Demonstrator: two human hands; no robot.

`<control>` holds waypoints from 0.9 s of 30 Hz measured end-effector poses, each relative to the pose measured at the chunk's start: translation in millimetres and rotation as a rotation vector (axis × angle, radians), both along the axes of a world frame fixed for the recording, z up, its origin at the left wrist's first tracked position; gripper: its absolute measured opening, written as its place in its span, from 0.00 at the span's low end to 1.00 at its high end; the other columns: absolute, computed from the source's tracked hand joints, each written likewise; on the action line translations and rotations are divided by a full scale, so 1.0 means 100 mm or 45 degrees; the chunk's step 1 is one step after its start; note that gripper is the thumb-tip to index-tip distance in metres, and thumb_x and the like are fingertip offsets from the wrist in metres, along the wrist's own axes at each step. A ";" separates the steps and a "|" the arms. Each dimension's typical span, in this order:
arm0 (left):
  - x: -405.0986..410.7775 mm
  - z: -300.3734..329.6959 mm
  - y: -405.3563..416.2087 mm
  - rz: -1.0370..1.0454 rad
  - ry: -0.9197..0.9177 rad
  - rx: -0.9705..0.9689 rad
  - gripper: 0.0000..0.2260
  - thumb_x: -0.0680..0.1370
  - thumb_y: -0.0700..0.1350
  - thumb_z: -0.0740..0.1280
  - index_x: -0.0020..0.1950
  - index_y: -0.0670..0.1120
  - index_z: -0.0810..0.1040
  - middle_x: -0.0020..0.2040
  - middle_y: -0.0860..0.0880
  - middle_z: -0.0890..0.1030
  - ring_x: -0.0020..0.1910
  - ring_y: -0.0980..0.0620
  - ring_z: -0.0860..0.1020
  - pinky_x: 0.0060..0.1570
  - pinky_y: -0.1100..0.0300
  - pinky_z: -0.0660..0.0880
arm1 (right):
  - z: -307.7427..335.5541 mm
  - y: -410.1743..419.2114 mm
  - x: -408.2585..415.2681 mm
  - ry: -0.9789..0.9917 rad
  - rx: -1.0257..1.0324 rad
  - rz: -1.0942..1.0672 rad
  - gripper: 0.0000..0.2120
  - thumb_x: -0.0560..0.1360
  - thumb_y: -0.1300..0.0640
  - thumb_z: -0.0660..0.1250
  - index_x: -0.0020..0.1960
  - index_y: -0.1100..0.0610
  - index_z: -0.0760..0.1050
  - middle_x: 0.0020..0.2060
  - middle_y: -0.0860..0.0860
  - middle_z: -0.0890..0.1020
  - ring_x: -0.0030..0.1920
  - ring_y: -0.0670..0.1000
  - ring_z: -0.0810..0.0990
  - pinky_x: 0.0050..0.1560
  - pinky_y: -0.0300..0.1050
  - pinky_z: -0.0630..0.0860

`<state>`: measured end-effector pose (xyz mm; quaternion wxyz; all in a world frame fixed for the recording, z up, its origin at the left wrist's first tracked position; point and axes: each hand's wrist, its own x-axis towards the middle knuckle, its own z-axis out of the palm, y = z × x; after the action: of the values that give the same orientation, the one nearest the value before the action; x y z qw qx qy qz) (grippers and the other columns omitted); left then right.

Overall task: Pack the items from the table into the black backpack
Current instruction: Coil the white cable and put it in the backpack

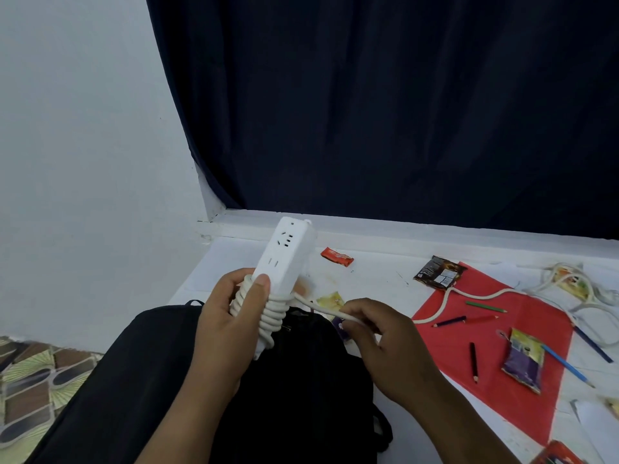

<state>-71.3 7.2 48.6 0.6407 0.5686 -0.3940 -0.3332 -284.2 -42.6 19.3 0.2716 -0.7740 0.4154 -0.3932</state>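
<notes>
Winding the cord is the step in hand, as we judge it: our left hand (231,316) grips the white power strip (284,259) upright above the black backpack (284,380), fingers and thumb curled round its lower half where several turns of white cord (273,313) are already wrapped. Our right hand (378,336) pinches the free run of that cord between curled fingers, just beside the strip, and from there the cord trails off across the red sheet (502,346) toward the counter's far right edge. The backpack sits at the near left corner of the counter (385,276), partly hanging over toward us; we cannot tell whether its mouth is unzipped. Other things wait on the counter: coloured pencils (465,320) on the red sheet, a purple snack packet (524,360) near the right edge, a dark packet (439,272) and a small red wrapper (337,256) toward the far edge. Next, we think, the slack needs drawing in and looping round the strip until the plug end comes up, keeping the turns snug so they do not slip off, before the bundle goes into the backpack.
</notes>
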 end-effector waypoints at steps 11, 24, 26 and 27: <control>-0.04 0.01 0.00 -0.011 -0.441 0.011 0.15 0.72 0.61 0.69 0.55 0.57 0.79 0.46 0.53 0.82 0.39 0.54 0.82 0.30 0.62 0.78 | 0.33 0.07 0.10 -0.014 -0.246 0.043 0.09 0.81 0.54 0.60 0.53 0.51 0.79 0.43 0.39 0.77 0.45 0.46 0.77 0.42 0.34 0.72; 0.02 -0.05 0.00 -0.120 -0.984 -0.047 0.32 0.59 0.70 0.76 0.60 0.60 0.79 0.54 0.63 0.81 0.55 0.60 0.79 0.50 0.59 0.80 | 0.38 0.12 0.24 -0.036 -0.302 0.190 0.07 0.79 0.58 0.65 0.50 0.51 0.82 0.46 0.42 0.80 0.50 0.46 0.79 0.47 0.40 0.77; 0.00 -0.05 0.01 -0.082 -0.969 -0.076 0.27 0.61 0.67 0.76 0.58 0.59 0.80 0.52 0.62 0.82 0.52 0.58 0.80 0.47 0.57 0.81 | 0.37 0.11 0.23 -0.083 -0.308 0.159 0.07 0.79 0.57 0.66 0.52 0.51 0.83 0.46 0.42 0.80 0.50 0.45 0.80 0.47 0.38 0.77; -0.01 -0.05 0.02 -0.067 -0.957 -0.081 0.26 0.61 0.65 0.76 0.57 0.59 0.80 0.51 0.61 0.82 0.51 0.58 0.81 0.46 0.57 0.81 | 0.36 0.10 0.22 -0.106 -0.307 0.135 0.07 0.78 0.56 0.67 0.53 0.51 0.83 0.47 0.42 0.80 0.51 0.44 0.80 0.47 0.35 0.77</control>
<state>-71.8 9.1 43.3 0.4600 0.6207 -0.6262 -0.1051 -262.1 -32.5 55.8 0.2141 -0.8048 0.3121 -0.4572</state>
